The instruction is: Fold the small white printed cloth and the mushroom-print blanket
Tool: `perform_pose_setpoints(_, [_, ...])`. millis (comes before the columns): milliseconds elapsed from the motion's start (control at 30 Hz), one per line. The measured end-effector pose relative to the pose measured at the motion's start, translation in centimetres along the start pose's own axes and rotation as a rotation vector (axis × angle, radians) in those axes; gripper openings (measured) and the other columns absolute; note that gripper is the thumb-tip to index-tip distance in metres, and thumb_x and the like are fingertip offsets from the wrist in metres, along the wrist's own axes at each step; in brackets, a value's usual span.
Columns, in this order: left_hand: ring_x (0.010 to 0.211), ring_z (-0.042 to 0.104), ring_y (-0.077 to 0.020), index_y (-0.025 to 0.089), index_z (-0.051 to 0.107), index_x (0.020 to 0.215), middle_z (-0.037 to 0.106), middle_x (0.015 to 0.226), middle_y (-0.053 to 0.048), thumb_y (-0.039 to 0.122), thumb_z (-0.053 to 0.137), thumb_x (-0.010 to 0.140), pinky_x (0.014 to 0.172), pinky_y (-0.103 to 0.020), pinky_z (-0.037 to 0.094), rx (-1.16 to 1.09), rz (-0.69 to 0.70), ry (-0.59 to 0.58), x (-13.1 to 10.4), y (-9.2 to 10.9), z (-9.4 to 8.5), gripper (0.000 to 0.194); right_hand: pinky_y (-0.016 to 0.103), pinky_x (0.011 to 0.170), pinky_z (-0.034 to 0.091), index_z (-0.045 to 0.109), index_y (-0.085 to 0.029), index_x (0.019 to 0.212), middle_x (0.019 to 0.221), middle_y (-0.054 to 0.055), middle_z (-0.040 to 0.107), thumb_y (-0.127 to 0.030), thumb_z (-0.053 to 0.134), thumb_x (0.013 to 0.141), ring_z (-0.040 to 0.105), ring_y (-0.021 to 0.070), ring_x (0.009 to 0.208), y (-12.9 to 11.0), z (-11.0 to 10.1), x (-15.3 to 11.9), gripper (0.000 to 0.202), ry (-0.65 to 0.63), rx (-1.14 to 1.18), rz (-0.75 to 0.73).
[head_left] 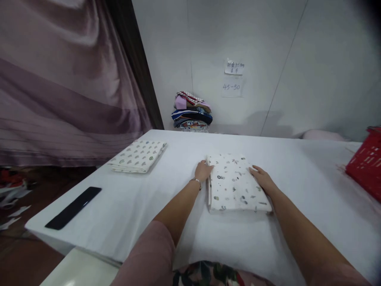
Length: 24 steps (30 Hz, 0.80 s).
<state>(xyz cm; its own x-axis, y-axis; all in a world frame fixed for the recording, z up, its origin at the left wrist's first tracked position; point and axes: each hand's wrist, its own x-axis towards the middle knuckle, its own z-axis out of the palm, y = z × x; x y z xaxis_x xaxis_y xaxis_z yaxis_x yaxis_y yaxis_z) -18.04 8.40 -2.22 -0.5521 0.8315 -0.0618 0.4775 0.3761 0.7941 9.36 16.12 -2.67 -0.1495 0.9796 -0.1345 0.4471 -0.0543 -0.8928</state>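
The white cloth with small pictures on it (233,182) is folded and lies flat on the white table (181,149), right between the two hands. The left hand (203,171) is at its left side, with the thumb on top. The right hand (263,179) is on its right side, with the thumb and the next finger a bit apart. I can't tell if either hand is pinching the cloth. It looks like the fold is being made neat. From here, a good move needs both sides held evenly, so the layers don't slip.

Now the count: two hands and one cloth between them. One more folded cloth (139,155) is over to the left, with one flat black thing (74,207) near it. One red basket (367,163) is far to the right. Past the table is one pile of cloths (193,113); I can't tell how many. Two paper notes (234,68) are on the wall (208,43).
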Motion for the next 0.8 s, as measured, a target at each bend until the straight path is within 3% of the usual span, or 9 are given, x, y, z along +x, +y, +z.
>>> perform_pose_setpoints(133, [0.106,0.053,-0.0205,0.016,0.053,0.113,0.051,0.121,-0.012,0.036,0.059,0.076,0.090,-0.029,0.037,0.042,0.070,0.077,1.9,0.9,0.0,0.042,0.030,0.079,0.047,0.058,-0.015,0.120,0.096,0.008,0.068,-0.049,0.058,0.074,0.062,0.0223,0.090,-0.1,-0.1,-0.9,0.057,0.032,0.060,-0.034])
perform_pose_setpoints(333, [0.094,0.056,-0.0179,0.019,0.058,0.106,0.051,0.113,-0.009,0.034,0.062,0.074,0.083,-0.027,0.041,0.090,0.099,0.080,4.5,0.9,0.8,0.036,0.030,0.075,0.047,0.059,-0.015,0.119,0.084,0.005,0.067,-0.049,0.058,0.074,0.062,0.0211,0.083,0.5,0.1,-0.5,0.056,0.028,0.054,-0.081])
perform_pose_setpoints(600, [0.092,0.055,-0.0162,0.020,0.059,0.093,0.051,0.111,-0.006,0.024,0.059,0.074,0.081,-0.027,0.041,0.100,0.144,0.145,4.7,1.2,1.2,0.019,0.030,0.070,0.047,0.059,-0.015,0.118,0.083,0.005,0.066,-0.050,0.058,0.072,0.061,0.0201,0.078,1.2,0.4,0.4,0.058,0.026,0.088,-0.091])
perform_pose_setpoints(700, [0.094,0.054,-0.0154,0.018,0.057,0.082,0.054,0.105,-0.006,0.026,0.055,0.078,0.084,-0.027,0.040,0.081,0.137,0.172,5.0,1.2,1.3,0.009,0.029,0.070,0.047,0.057,-0.016,0.121,0.082,0.004,0.066,-0.050,0.058,0.073,0.060,0.0199,0.078,1.1,0.4,0.2,0.059,0.018,0.090,-0.083])
perform_pose_setpoints(800, [0.088,0.056,-0.0146,0.018,0.056,0.080,0.059,0.096,-0.006,0.030,0.053,0.080,0.081,-0.027,0.041,0.056,0.079,0.175,5.5,1.0,1.4,0.012,0.029,0.070,0.048,0.056,-0.017,0.123,0.082,0.004,0.064,-0.051,0.059,0.072,0.060,0.0198,0.077,0.7,0.3,0.0,0.061,0.013,0.085,-0.077])
